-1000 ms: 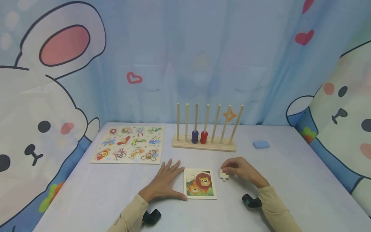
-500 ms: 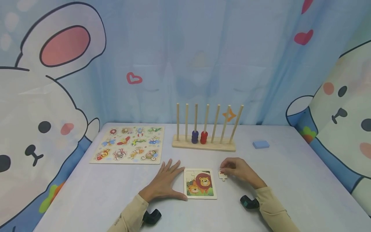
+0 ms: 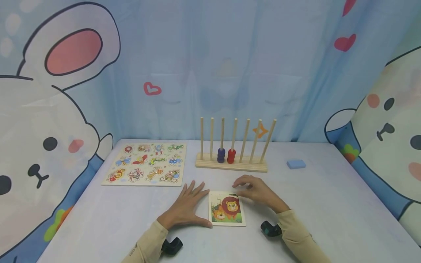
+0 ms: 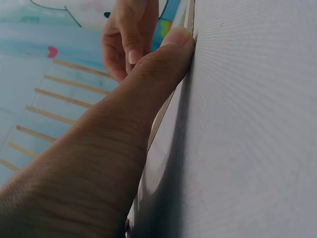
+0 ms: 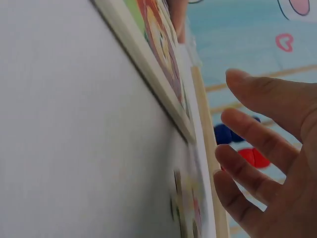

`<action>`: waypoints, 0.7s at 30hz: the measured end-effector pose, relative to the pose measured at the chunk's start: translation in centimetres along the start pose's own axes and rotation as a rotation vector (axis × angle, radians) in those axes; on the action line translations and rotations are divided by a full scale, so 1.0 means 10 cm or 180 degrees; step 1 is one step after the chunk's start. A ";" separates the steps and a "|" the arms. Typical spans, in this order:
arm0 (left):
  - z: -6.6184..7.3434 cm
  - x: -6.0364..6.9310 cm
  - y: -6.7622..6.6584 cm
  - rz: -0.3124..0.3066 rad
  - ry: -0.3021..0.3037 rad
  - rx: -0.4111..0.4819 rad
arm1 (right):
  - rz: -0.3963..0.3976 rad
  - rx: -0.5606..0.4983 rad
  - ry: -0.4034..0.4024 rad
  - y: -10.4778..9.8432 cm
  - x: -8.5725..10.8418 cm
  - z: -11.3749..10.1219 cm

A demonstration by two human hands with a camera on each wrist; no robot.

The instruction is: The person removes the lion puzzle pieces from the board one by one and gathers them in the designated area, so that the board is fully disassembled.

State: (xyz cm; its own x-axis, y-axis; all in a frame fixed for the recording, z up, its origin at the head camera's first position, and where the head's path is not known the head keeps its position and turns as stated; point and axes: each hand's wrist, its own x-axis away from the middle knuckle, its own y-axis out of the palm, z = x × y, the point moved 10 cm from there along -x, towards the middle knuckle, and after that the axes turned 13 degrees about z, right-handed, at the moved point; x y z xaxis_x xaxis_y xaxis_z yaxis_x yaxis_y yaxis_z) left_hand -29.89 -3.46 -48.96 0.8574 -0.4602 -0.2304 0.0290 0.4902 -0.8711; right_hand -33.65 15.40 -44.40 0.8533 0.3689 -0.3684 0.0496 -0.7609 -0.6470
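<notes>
A lion jigsaw puzzle (image 3: 226, 209) in a pale wooden frame lies on the white table. My left hand (image 3: 186, 209) spreads along its left side, the index fingertip at the upper corner and the thumb (image 4: 177, 39) touching the lower edge. Over the puzzle's upper right corner hovers my right hand (image 3: 258, 190), its thumb and fingers apart. Nothing shows between those fingers (image 5: 250, 173) in the right wrist view. A blurred small piece, apparently a loose puzzle piece (image 5: 187, 210), appears beyond the frame's corner there; it cannot be made out in the head view.
A peg board (image 3: 144, 164) with insect pictures lies at the back left. Behind the puzzle stands a wooden rack of upright rods (image 3: 231, 166) with blue beads (image 3: 221, 155) and red beads (image 3: 231, 156). A blue block (image 3: 296, 164) sits farther right.
My right hand has moved left from the puzzle's right side to its upper right corner. The loose piece it pinched has left the head view. My left hand stays put.
</notes>
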 end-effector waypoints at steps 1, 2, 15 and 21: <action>0.00 0.00 0.00 -0.0003 -0.0002 0.0007 | -0.0052 -0.0019 -0.0041 0.06 -0.02 -0.03; -0.01 0.00 0.00 -0.0008 -0.0007 0.0015 | -0.0110 -0.0022 -0.0090 0.12 -0.03 -0.07; -0.01 0.00 0.01 -0.0031 0.0035 0.0012 | -0.0411 0.0272 -0.0504 0.50 -0.07 -0.25; 0.00 0.00 0.00 -0.0016 0.0031 0.0009 | -0.0445 0.0337 -0.0475 0.52 -0.06 -0.25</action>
State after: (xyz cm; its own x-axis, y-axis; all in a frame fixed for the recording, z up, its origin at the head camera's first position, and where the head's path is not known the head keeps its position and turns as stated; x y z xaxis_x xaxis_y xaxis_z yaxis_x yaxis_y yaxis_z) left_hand -29.91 -3.47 -49.00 0.8521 -0.4699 -0.2303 0.0349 0.4901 -0.8710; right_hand -32.63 9.86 -45.87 0.7554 0.5476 -0.3598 0.1005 -0.6396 -0.7621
